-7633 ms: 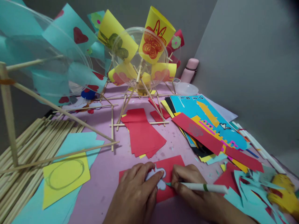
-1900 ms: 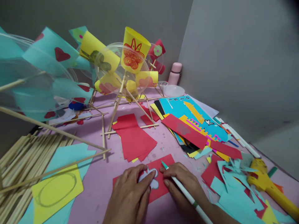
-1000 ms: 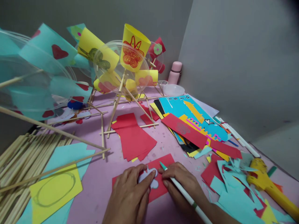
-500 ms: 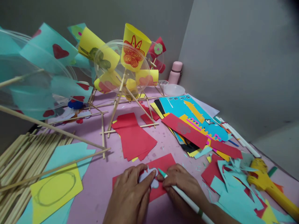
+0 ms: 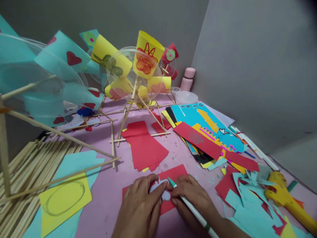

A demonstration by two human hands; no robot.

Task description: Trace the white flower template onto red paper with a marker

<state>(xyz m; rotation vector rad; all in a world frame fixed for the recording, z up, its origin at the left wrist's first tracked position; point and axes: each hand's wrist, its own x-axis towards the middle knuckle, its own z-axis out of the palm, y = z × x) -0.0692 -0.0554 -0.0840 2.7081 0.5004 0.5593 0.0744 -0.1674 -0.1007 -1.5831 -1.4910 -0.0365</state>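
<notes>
A pale lilac paper cutout (image 5: 165, 194) with a rounded, butterfly-like outline lies on a piece of red paper (image 5: 182, 170). My left hand (image 5: 142, 205) pins the cutout down with thumb and fingers, which cover much of its left side. My right hand (image 5: 194, 200) grips a white felt-tip pen (image 5: 192, 209) with a green tip section. The tip points up and left, close to the cutout's upper right edge; whether it touches the paper I cannot tell. Beyond my hands lies a stack of red paper pieces (image 5: 146, 145).
Paper-cup wheels on thin sticks, among them a yellow cup (image 5: 148, 54), stand at the back left. Left are bundled wooden sticks (image 5: 29, 165) and yellow paper (image 5: 65, 201). Right are a blue card (image 5: 188, 114), blue scraps (image 5: 250, 211) and a yellow glue gun (image 5: 277, 191). A pink bottle (image 5: 187, 81) stands behind.
The camera view has swung slightly, so everything sits a little further right. My hands, the pen and the cutout keep nearly the same places relative to one another.
</notes>
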